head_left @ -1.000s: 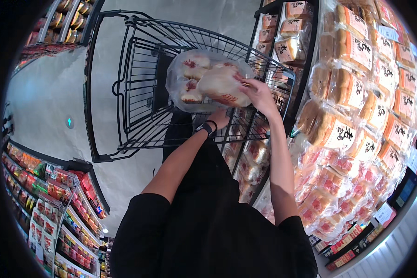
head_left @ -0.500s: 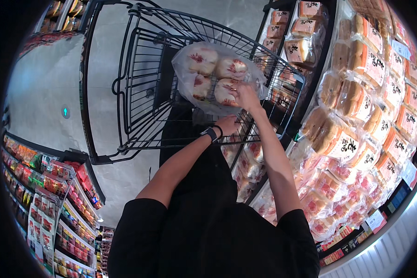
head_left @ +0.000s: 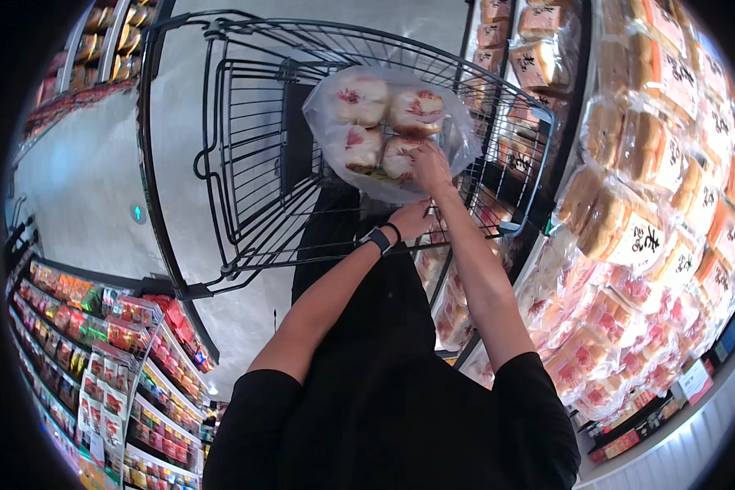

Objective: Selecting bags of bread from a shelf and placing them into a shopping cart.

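Note:
A clear plastic bag point(head_left: 459, 140) lies spread in the black wire shopping cart point(head_left: 220, 175) in front of me, with several wrapped bread packs with red print in it. My right hand point(head_left: 431, 170) reaches over the near side of the bag, its fingers bent onto the near right bread pack point(head_left: 398, 157); that pack hides part of the fingertips. My left hand point(head_left: 412, 220), with a dark watch at its wrist, is closed at the near edge of the bag, beside the cart's near rim. Its fingertips are partly hidden.
Bread loaves point(head_left: 616, 220) in clear wrap are heaped on the right, with red-printed packs point(head_left: 604, 327) below them. A rack of bread point(head_left: 539, 65) stands beyond the cart's right end. Shelves of packaged snacks point(head_left: 106, 351) curve along the lower left. Grey floor point(head_left: 82, 163) lies to the left.
The cart and bag have shifted slightly in view. My right hand stays on the same bread pack, and my left hand remains at the bag's near edge, a little further right.

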A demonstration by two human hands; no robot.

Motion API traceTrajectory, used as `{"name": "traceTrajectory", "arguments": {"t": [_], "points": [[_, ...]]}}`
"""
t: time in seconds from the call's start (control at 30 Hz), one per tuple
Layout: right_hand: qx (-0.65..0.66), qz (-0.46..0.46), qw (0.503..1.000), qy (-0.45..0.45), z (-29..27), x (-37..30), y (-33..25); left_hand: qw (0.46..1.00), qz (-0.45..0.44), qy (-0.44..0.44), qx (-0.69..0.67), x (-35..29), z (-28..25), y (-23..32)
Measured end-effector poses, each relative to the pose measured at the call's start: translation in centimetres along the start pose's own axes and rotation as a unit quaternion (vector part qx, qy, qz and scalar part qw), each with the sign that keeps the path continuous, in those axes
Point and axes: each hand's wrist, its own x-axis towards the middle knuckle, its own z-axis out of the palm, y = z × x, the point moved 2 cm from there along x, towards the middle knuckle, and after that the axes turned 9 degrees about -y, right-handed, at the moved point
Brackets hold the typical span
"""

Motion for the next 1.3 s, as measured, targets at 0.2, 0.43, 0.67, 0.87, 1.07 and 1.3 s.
{"name": "traceTrajectory", "arguments": {"t": [0.2, 0.43, 0.67, 0.87, 1.07, 1.3], "points": [[0.151, -0.045, 0.965, 0.208, -2.8, -5.8, 0.1, 0.996, -0.074, -0.008, 0.043, -0.6, 0.5, 3.3], [0.324, 0.063, 0.871, 0.364, -4.9, -23.6, -3.1, 0.988, 0.132, 0.003, -0.083, -2.8, 2.8, 9.7], [0.416, 0.180, 0.770, 0.449, -4.2, -43.4, -4.4, 0.990, 0.096, -0.083, -0.053, -4.9, 5.8, 14.7], [0.302, 0.311, 0.692, 0.577, -2.0, -62.0, -2.2, 0.969, 0.105, -0.224, -0.013, -6.0, 17.4, 21.7], [0.159, 0.473, 0.534, 0.683, 0.8, -83.5, -1.1, 0.944, 0.077, -0.321, -0.015, -7.5, 26.5, 21.3], [0.020, 0.649, 0.582, 0.490, 3.3, -97.9, 4.6, 0.941, 0.043, -0.334, -0.018, -9.8, 33.5, 19.7]]}}
